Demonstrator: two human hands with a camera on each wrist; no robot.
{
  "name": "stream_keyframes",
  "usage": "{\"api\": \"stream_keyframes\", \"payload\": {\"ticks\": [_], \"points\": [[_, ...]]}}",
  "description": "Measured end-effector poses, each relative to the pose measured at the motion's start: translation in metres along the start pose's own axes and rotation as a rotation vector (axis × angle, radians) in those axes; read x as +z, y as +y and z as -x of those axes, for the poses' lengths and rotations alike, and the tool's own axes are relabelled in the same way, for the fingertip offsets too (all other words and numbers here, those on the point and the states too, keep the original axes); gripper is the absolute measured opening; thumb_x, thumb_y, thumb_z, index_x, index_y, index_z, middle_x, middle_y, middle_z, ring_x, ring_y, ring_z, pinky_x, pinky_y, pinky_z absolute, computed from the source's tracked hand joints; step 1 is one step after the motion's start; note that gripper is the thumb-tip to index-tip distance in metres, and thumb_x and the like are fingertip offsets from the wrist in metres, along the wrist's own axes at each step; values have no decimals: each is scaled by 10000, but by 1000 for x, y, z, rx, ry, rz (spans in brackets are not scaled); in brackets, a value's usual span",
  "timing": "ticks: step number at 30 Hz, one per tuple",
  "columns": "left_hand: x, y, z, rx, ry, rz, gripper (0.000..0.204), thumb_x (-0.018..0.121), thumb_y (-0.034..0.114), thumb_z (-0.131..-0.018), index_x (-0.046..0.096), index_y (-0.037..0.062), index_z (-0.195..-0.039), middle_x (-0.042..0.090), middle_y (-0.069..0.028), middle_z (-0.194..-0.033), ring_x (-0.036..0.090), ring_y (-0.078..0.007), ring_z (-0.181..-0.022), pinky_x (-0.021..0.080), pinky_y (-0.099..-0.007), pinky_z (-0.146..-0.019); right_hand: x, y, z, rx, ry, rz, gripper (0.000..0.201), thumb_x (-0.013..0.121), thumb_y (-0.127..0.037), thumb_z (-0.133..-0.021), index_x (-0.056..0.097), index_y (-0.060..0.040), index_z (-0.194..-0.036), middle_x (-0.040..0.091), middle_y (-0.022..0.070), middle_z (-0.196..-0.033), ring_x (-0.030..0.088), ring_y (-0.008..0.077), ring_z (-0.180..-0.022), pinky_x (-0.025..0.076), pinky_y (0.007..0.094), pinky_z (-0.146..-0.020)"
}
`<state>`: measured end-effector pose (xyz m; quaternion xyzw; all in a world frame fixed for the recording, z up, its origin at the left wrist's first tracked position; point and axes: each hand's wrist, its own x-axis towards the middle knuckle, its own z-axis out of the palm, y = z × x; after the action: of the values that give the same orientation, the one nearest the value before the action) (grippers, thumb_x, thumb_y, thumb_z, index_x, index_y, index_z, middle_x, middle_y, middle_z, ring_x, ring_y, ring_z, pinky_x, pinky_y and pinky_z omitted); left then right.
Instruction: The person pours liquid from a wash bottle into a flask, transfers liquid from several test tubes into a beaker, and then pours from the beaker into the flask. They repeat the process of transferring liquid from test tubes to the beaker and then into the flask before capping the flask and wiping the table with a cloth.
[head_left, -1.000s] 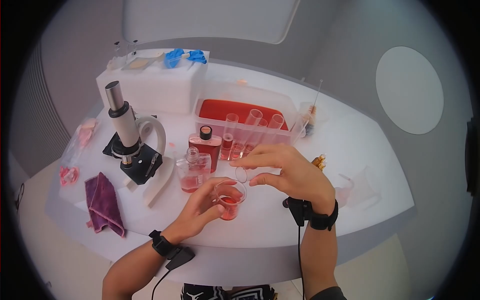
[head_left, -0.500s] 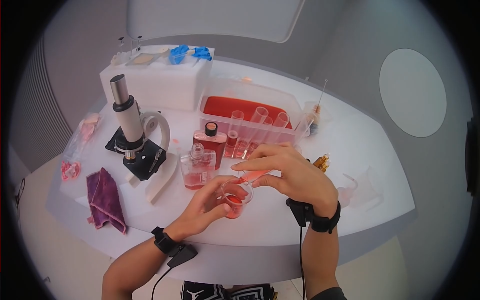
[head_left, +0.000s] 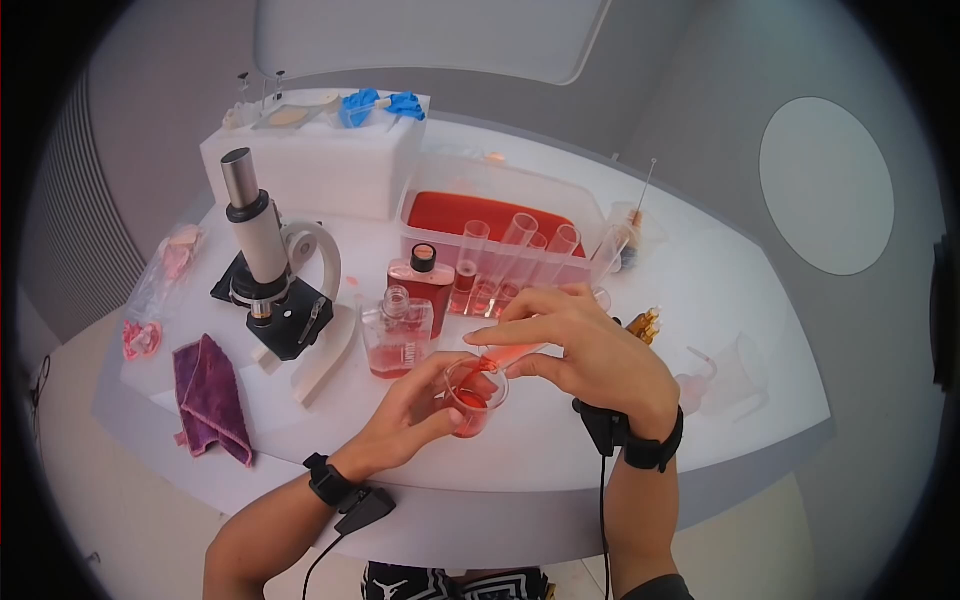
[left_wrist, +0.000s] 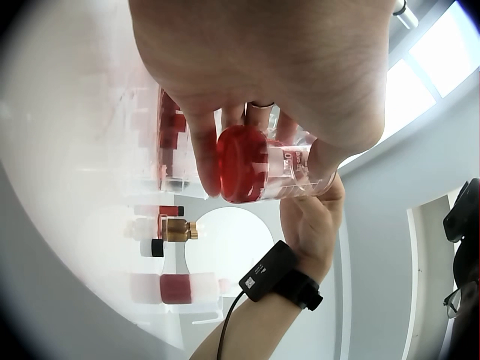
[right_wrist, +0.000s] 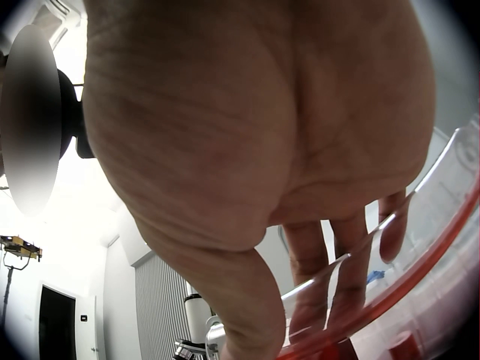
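My left hand (head_left: 410,410) holds a small clear beaker (head_left: 468,422) above the table, fingers and thumb around its side. Red liquid (left_wrist: 244,163) sits in its bottom in the left wrist view. From the right, my right hand (head_left: 595,350) pinches a clear test tube (head_left: 515,353) between thumb and fingers. The tube is tilted, its mouth at the beaker's rim, and red liquid runs from it into the beaker. In the right wrist view the tube's wall (right_wrist: 450,169) crosses in front of the fingers, with red liquid along its lower side.
Behind the hands stand a clear open bottle (head_left: 395,345), a black-capped red bottle (head_left: 428,290), several upright test tubes (head_left: 518,245) and a plastic tub (head_left: 590,210) of red liquid. A microscope (head_left: 262,245) and purple cloth (head_left: 210,400) are left. An amber bottle (head_left: 643,325) is right.
My right hand has tipped the test tube over the beaker, and red liquid has come to its mouth and flows out. The left hand keeps its hold on the beaker.
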<state>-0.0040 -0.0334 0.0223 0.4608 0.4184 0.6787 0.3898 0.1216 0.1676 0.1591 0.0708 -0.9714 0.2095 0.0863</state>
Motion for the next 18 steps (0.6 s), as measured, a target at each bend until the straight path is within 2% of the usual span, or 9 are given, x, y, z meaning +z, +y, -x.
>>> {"api": "stream_keyframes", "payload": {"ticks": [9, 11, 18], "points": [[1, 0, 1, 12, -5, -6, 615, 706, 251, -1017, 430, 61, -1533, 612, -130, -1355, 577, -232, -1293, 490, -410, -1072, 0, -1, -1, -19, 18, -10, 489, 815, -53, -833, 768, -174, -1304, 685, 43, -1058, 621, 246, -1039, 386, 387, -979], [0, 0, 0, 12, -4, 4, 615, 707, 253, -1017, 430, 61, -1531, 614, -128, -1350, 577, -230, -1289, 492, -411, -1069, -3, -2, -1, 26, -64, -36, 426, 766, -110, -876, 756, -137, -1301, 714, 115, -1162, 622, 302, -1141, 372, 439, -1023], [0, -1, -1, 25, -24, 3, 599, 700, 251, -1025, 434, 68, -1529, 617, -131, -1350, 572, -234, -1291, 513, -398, -1037, -3, -5, 0, 20, -63, -15, 434, 767, -93, -871, 759, -134, -1303, 715, 127, -1166, 618, 298, -1150, 371, 430, -1028]]}}
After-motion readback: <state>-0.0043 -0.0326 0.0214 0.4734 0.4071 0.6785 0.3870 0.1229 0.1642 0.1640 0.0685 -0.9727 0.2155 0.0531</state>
